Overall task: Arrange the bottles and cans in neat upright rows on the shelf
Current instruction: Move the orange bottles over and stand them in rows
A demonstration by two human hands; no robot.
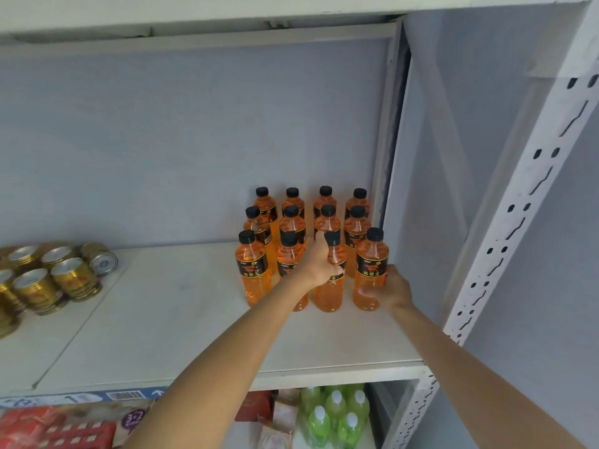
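Head cam: left hand [319, 264] grip wrapped round front-row orange bottle [329, 286]; right hand [393, 291] grip holding corner bottle [371, 273]. Gold cans [55, 280] sit far left on shelf [181, 319], one tipped.

The gold cans [48, 280] at the frame's left edge are cut off. The left hand [319, 264] hides one bottle's label [332, 278]; the right hand [393, 291] lies partly behind the front-right bottle [371, 270]. Packages [58, 426] at lower left are blurred, possibly snack packs.
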